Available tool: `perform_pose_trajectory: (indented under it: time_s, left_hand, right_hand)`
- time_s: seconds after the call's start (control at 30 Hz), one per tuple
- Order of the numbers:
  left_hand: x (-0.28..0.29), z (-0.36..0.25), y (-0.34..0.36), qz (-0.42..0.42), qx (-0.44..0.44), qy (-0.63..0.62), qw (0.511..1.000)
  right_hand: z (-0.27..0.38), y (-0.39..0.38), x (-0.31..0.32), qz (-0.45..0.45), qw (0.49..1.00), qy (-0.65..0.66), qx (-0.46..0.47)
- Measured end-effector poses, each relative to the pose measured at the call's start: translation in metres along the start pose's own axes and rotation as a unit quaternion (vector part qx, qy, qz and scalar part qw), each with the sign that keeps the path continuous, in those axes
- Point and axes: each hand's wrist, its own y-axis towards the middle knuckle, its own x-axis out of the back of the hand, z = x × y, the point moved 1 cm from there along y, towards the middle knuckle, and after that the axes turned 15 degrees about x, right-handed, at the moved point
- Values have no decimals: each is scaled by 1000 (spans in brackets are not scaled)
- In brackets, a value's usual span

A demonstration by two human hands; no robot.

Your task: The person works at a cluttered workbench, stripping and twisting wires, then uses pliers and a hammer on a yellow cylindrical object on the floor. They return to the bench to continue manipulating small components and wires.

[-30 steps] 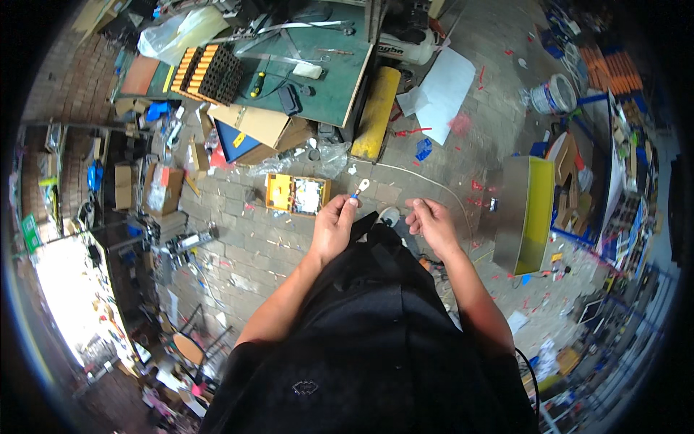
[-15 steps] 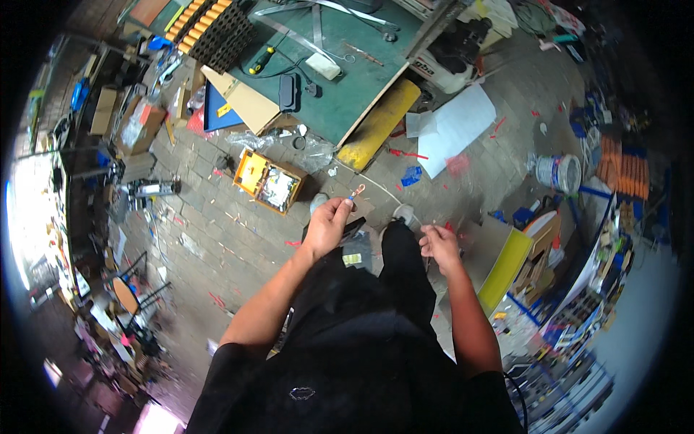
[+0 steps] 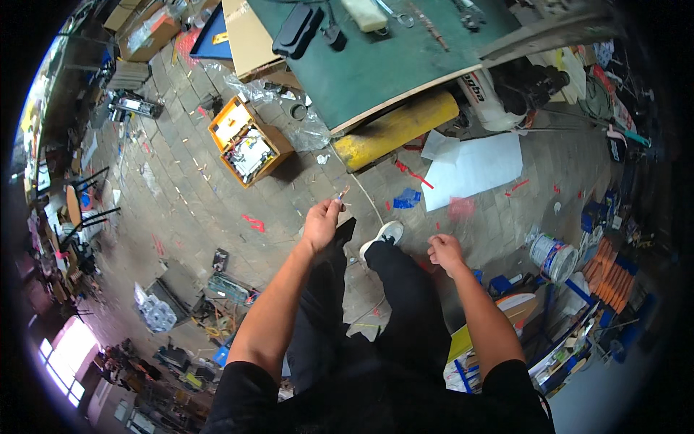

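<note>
Here the left hand (image 3: 322, 223) pinches a thin wire (image 3: 340, 195), grip clamped; the right hand (image 3: 446, 252) is curled shut, empty.

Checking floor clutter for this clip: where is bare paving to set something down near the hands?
Bare paving lies left of the left hand, between the open orange box and the red floor mark. A smaller patch sits between the right hand and the white sheet. The right edge by the white bucket is crowded.
</note>
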Motion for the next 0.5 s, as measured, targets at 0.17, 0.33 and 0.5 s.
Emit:
perform_pose_trajectory:
  time_s: [0.17, 0.33, 0.5]
  left_hand:
    - [-8, 64, 101, 6, 0, -34, 999]
    - [-15, 109, 202, 0, -61, -6, 998]
    - [-26, 128, 283, 0, -107, 19, 994]
  right_hand:
    - [-44, 135, -63, 62, 996, -57, 41]
    - [-97, 293, -170, 39, 998, 3, 51]
    - [-141, 408, -237, -2, 995, 99, 19]
